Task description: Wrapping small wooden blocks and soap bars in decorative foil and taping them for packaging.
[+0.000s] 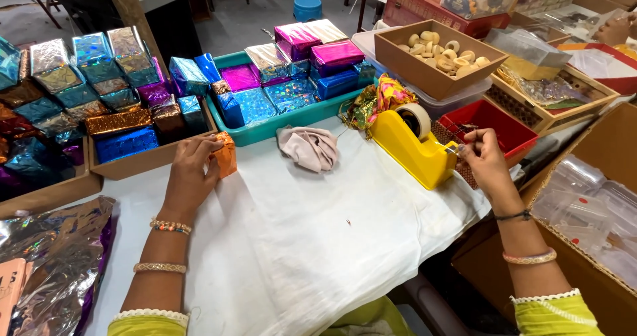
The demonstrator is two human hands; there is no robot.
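So here we've got our left hand (192, 170) wrapped around a small orange foil-wrapped box (225, 154), fingers curled snug over its near side and thumb on top, holding it just above the white cloth (298, 236) that covers the table. Right past those fingertips sits a wooden tray (142, 160) stuffed with shiny wrapped boxes in blue, silver, purple and bronze, basically touching distance from the orange one.

Our right hand (483, 158) is over at the yellow tape dispenser (411, 149), fingers pinched narrow right at the cutter end. It looks like they're nipping the end of the tape, but the strip itself is too thin to make out, so we can't say for sure. The tape roll (415, 119) sits in the dispenser just to the left of those fingers.

Between the two hands lies a crumpled beige cloth (309, 147), closer to the orange box than to the dispenser. Beyond it is a teal tray (282, 127) with more foil boxes, pink, blue and silver. Just behind the right fingers there's a red box (494, 120), and further back a wooden box of pale rings (438, 54). Down by our left forearm, a loose sheet of holographic foil (60, 256) lies on the table.
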